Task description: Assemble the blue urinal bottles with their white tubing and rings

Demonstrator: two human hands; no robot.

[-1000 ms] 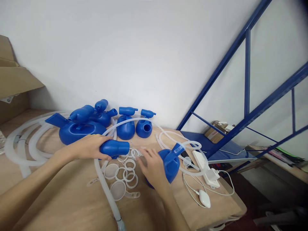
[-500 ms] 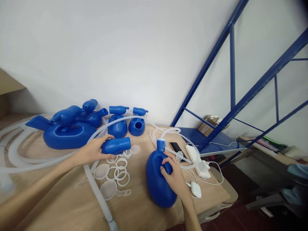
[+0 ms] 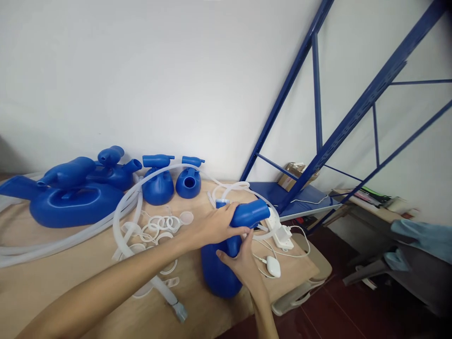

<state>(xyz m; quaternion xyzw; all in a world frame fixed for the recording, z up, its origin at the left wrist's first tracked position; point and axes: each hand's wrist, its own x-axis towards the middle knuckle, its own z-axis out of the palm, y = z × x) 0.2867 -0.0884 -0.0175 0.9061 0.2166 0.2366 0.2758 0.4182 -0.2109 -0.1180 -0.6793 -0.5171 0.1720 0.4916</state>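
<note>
My left hand (image 3: 219, 225) is closed around a short blue plastic spout (image 3: 251, 214), its wide end facing right. Just below it is my right hand (image 3: 245, 263), thumb and fingers spread over the handle area of a blue urinal bottle (image 3: 218, 278). Its fingertips come up close under the spout; whether they touch it I cannot tell. The bottle stands on the table near its right side. My left hand partly covers the bottle's neck (image 3: 221, 203), which has a clear rim.
More blue bottles (image 3: 158, 188) with spouts stand along the wall. Clear rings and caps (image 3: 169, 223) and translucent hoses (image 3: 122, 230) lie on the table (image 3: 197, 310). A power strip (image 3: 282, 235) and white charger (image 3: 273, 266) sit at right, beside a blue metal rack (image 3: 316, 94).
My left hand has carried the blue spout rightward, from above the rings to above the bottle. My right hand stays by the bottle, fingers now near the spout. The view has turned slightly right.
</note>
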